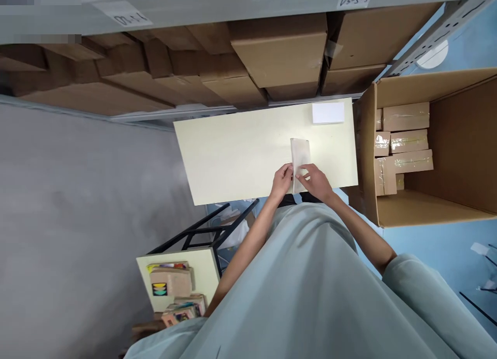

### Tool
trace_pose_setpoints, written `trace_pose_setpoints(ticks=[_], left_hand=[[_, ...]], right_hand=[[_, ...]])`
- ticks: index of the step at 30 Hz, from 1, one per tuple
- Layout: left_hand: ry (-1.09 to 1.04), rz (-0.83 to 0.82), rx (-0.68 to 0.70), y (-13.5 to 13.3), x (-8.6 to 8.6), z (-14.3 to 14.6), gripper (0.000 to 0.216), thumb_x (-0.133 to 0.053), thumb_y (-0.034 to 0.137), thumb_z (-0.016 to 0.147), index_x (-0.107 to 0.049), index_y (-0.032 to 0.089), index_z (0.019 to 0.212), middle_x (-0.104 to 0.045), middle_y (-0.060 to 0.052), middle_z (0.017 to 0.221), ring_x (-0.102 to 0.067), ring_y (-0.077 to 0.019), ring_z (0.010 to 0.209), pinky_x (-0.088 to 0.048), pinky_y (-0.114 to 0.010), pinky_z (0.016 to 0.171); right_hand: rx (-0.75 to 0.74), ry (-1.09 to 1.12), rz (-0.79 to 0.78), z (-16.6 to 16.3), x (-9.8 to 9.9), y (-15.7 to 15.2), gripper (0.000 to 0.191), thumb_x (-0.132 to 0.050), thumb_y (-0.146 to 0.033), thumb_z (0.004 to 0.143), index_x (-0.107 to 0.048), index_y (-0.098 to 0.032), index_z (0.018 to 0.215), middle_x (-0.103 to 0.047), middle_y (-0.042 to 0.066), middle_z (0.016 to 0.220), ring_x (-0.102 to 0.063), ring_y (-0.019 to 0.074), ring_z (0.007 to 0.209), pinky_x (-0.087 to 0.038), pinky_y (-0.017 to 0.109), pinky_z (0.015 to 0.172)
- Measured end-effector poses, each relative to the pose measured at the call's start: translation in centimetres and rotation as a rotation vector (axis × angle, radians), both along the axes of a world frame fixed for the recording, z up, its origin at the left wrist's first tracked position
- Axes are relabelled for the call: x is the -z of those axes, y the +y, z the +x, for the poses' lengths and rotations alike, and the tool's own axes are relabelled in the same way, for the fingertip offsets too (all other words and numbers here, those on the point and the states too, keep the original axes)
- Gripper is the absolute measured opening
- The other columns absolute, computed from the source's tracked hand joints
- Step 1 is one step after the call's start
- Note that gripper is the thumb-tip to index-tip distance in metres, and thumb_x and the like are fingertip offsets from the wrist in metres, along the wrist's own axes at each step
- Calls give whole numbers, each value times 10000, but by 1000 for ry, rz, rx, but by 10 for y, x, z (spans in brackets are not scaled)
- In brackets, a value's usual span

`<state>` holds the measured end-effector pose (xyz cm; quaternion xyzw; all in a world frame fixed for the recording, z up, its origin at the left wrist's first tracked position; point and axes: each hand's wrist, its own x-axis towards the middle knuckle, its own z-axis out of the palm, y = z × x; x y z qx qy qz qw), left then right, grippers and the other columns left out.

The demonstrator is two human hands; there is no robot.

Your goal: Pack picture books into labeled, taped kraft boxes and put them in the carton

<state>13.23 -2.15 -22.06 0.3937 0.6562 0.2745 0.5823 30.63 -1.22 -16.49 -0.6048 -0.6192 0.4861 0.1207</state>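
A thin, pale, flat packet [300,151] stands out lengthwise from my body over the near part of the cream table [240,157]. My left hand [282,181] is closed on its left edge, fingertips and thumb together. From the right, my right hand [316,183] reaches over the packet, with thumb and forefinger bent onto its face near the lower end. Whether those fingertips pinch a fold of it is too small to tell. Farther back on the table lies a white rectangular box or pad [328,113].
Right of the table, a large open carton [462,203] holds several small taped boxes [407,141]. A metal shelf [233,4] full of brown cartons [279,53] runs behind. At lower left, a small stand [209,266] carries book-like stacks [173,281]; black legs [202,229] stand beside it.
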Motion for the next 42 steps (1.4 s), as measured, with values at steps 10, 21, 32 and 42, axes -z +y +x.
trace_pose_setpoints(ticks=[10, 21, 32, 42], left_hand=[[279, -83, -14, -13, 41, -54, 275, -624, 267, 936, -822, 224, 1123, -816, -90, 1165, -737, -275, 1134, -561, -465, 1109], [288, -95, -98, -3, 53, -52, 350, -630, 213, 914, -745, 175, 1243, -773, -142, 1245, -736, -270, 1127, -564, -465, 1106], [277, -70, 60, -17, 54, -54, 488, -660, 189, 901, -682, 172, 1388, -672, -159, 1359, -700, -239, 1099, -583, -432, 1056], [333, 83, 213, 56, -16, -76, 338, -685, 220, 897, -767, 194, 1224, -776, -149, 1268, -781, -275, 1029, -624, -445, 1006]], right_hand=[[-77, -190, -70, -13, 60, 19, 362, -625, -392, 1042, -671, -195, 1342, -681, 172, 1395, -737, 323, 1119, -567, 432, 986], [147, -280, -124, -14, 83, 26, 394, -604, -418, 1014, -584, -173, 1321, -645, 215, 1349, -686, 353, 1136, -582, 469, 946], [32, -296, -129, -6, 86, 28, 435, -635, -383, 1006, -585, -152, 1371, -641, 233, 1386, -695, 361, 1160, -584, 468, 961], [-135, -341, -77, -27, 11, 67, 446, -706, -334, 996, -673, -141, 1396, -726, 232, 1370, -739, 347, 1241, -566, 424, 1053]])
